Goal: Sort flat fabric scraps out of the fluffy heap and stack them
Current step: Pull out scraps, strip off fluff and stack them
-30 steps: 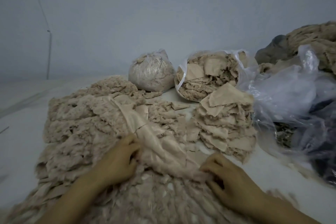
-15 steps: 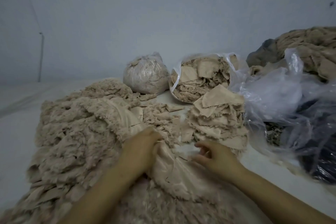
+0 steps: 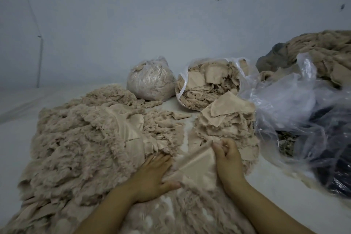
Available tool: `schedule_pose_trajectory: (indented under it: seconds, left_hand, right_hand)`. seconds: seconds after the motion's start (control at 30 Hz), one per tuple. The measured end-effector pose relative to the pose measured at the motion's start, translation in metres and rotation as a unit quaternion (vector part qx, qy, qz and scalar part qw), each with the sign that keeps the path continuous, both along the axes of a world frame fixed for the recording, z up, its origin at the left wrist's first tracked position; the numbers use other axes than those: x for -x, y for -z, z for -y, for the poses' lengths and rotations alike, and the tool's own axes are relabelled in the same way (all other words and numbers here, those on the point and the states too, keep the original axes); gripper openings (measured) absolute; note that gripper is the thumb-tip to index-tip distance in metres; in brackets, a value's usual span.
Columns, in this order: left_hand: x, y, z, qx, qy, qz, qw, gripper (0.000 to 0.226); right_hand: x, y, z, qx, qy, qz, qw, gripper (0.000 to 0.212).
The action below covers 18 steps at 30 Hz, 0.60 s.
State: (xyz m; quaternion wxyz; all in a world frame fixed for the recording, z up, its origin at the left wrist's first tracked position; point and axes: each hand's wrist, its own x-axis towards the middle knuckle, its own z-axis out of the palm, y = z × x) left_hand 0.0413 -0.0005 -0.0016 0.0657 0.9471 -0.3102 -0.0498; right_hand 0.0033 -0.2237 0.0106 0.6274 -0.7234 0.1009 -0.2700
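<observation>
Beige fluff fills most of what I see: the fluffy heap spreads over the left and near part of the pale floor, with a smooth satin-like length of cloth lying across its middle. At far right a second mound of the same tan material rises against the wall, and in front of it crumpled clear plastic sheeting covers something dark I cannot make out. Behind the heap stand two bags: an open clear bag stuffed with flat pieces, and to its left a tied bag packed tight. Just in front of the open bag sits the stack of flat scraps, right of the heap and touching the plastic.

Near me, between heap and stack, lies the flat fabric scrap I am working on, a smooth triangular piece tilted up toward the right. My left hand presses on it with fingers spread and fairly straight, thumb along its near edge, so that grip is flat rather than closed. My right hand has its fingers curled, pinching the scrap's far right edge close to the foot of the stack.

A small loose folded piece lies on the floor between heap and stack, farther away.
</observation>
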Motion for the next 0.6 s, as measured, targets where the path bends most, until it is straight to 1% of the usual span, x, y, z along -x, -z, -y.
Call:
schedule_pose_trajectory:
  seconds: [0.07, 0.13, 0.17, 0.2, 0.23, 0.27, 0.3, 0.33, 0.37, 0.43, 0.5, 0.53, 0.6]
  left_hand:
    - [-0.001, -0.002, -0.006, 0.004, 0.011, -0.008, 1.0, 0.077]
    - [0.0, -0.006, -0.011, 0.021, 0.008, -0.029, 0.999, 0.064]
    - [0.002, -0.01, -0.01, 0.063, -0.001, -0.057, 0.996, 0.061]
    - [0.006, -0.015, -0.006, 0.142, -0.016, -0.103, 0.984, 0.059]
    - [0.012, -0.022, 0.002, 0.251, -0.037, -0.162, 0.954, 0.057]
    - [0.018, -0.029, 0.013, 0.359, -0.063, -0.217, 0.906, 0.057]
    - [0.021, -0.034, 0.023, 0.424, -0.086, -0.244, 0.868, 0.058]
    - [0.023, -0.034, 0.033, 0.448, -0.099, -0.244, 0.854, 0.057]
    - [0.025, -0.032, 0.043, 0.455, -0.105, -0.225, 0.855, 0.048]
    - [0.028, -0.026, 0.057, 0.487, -0.108, -0.184, 0.847, 0.015]
    - [0.03, -0.022, 0.062, 0.529, -0.112, -0.174, 0.823, 0.023]
    - [0.031, -0.022, 0.064, 0.561, -0.112, -0.186, 0.799, 0.025]
    - [0.033, -0.024, 0.071, 0.633, -0.121, -0.236, 0.727, 0.025]
  right_hand:
    - [0.001, -0.004, 0.002, -0.045, 0.041, 0.028, 0.998, 0.017]
    - [0.003, -0.006, 0.006, -0.056, 0.036, 0.027, 0.997, 0.015]
    - [0.005, -0.005, 0.005, -0.059, 0.014, 0.019, 0.998, 0.015]
    - [0.007, -0.004, 0.002, -0.064, -0.011, 0.008, 0.998, 0.015]
    - [0.009, -0.003, -0.002, -0.068, -0.033, 0.001, 0.997, 0.013]
    - [0.01, -0.003, -0.007, -0.07, -0.048, -0.001, 0.996, 0.01]
    - [0.011, -0.003, -0.012, -0.067, -0.055, 0.0, 0.996, 0.007]
    - [0.011, -0.004, -0.015, -0.063, -0.053, 0.004, 0.997, 0.007]
    - [0.011, -0.004, -0.017, -0.063, -0.049, 0.011, 0.997, 0.009]
    - [0.012, -0.004, -0.015, -0.081, -0.062, 0.016, 0.995, 0.009]
    - [0.014, -0.004, -0.015, -0.085, -0.106, -0.005, 0.991, 0.011]
    - [0.014, -0.004, -0.017, -0.08, -0.122, -0.012, 0.989, 0.012]
    - [0.014, -0.003, -0.024, -0.077, -0.14, 0.0, 0.987, 0.014]
